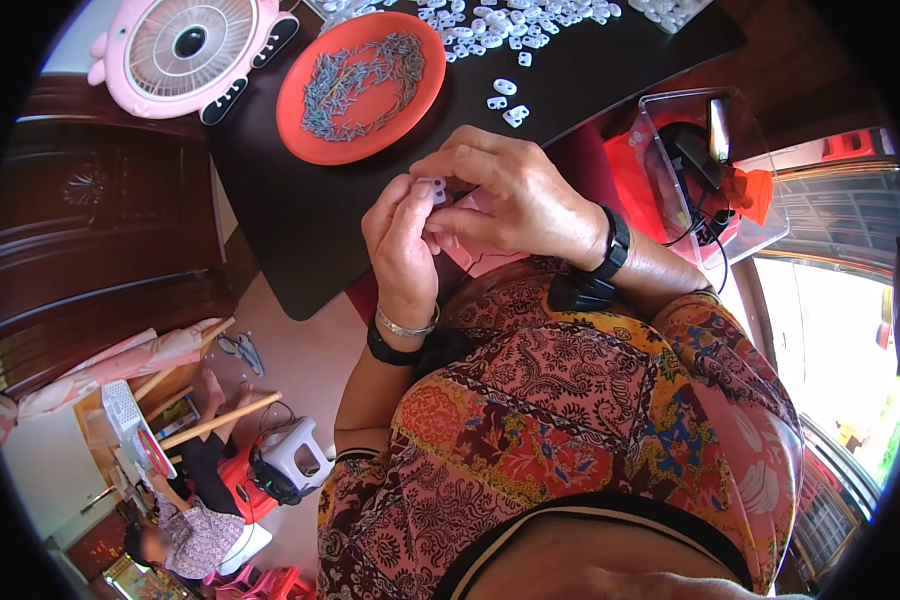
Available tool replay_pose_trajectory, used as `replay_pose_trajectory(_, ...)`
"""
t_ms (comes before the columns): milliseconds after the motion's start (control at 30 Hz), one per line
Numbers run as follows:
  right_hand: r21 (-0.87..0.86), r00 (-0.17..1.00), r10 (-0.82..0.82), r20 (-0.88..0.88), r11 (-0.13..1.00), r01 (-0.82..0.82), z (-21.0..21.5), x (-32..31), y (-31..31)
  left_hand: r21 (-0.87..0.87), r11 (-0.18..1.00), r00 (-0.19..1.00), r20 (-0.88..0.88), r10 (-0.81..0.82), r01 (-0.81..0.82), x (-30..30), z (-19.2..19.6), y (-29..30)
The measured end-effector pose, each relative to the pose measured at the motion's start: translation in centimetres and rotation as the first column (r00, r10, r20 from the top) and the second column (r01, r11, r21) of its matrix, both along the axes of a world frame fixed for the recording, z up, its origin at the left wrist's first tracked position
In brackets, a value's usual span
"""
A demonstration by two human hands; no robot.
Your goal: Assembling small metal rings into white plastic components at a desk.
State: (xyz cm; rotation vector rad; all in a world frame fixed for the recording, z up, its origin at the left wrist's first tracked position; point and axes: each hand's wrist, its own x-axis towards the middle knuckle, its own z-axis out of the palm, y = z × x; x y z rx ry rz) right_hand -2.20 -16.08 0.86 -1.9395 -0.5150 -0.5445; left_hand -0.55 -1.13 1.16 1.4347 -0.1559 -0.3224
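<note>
Above the front edge of the black table, my left hand (pixel 402 232) pinches a small white plastic piece with holes (pixel 436 188) between thumb and fingers. My right hand (pixel 518 192) reaches in from the other side, its fingers bent and its thumb and forefinger closed around the same piece. Its fingertips are partly hidden. Beyond my left hand lies an orange-red plate (pixel 315 148) holding many small grey screws or nails (pixel 398 62). A few loose white plastic pieces (pixel 505 87) lie beyond my right hand, with a larger heap (pixel 490 30) farther back.
A pink fan (pixel 190 42) stands at the far left of the black table (pixel 270 220). On the right, a clear plastic bin (pixel 770 235) holds a black cable and orange-red items. A person (pixel 205 530) sits at lower left near a grey-white stool (pixel 295 455).
</note>
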Motion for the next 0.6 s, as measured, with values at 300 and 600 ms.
replay_pose_trajectory(300,-0.176,0.995,-0.015,0.104,0.984,0.033,-0.1,0.2,-0.1,-0.072,0.997,0.999,0.036,-0.009,0.012,0.5,-0.8,0.1)
replay_pose_trajectory(600,-0.210,0.995,-0.016,0.094,0.977,0.036,-0.3,0.3,0.2,-0.035,0.999,0.996,0.090,-0.012,0.015,0.4,-1.4,0.7)
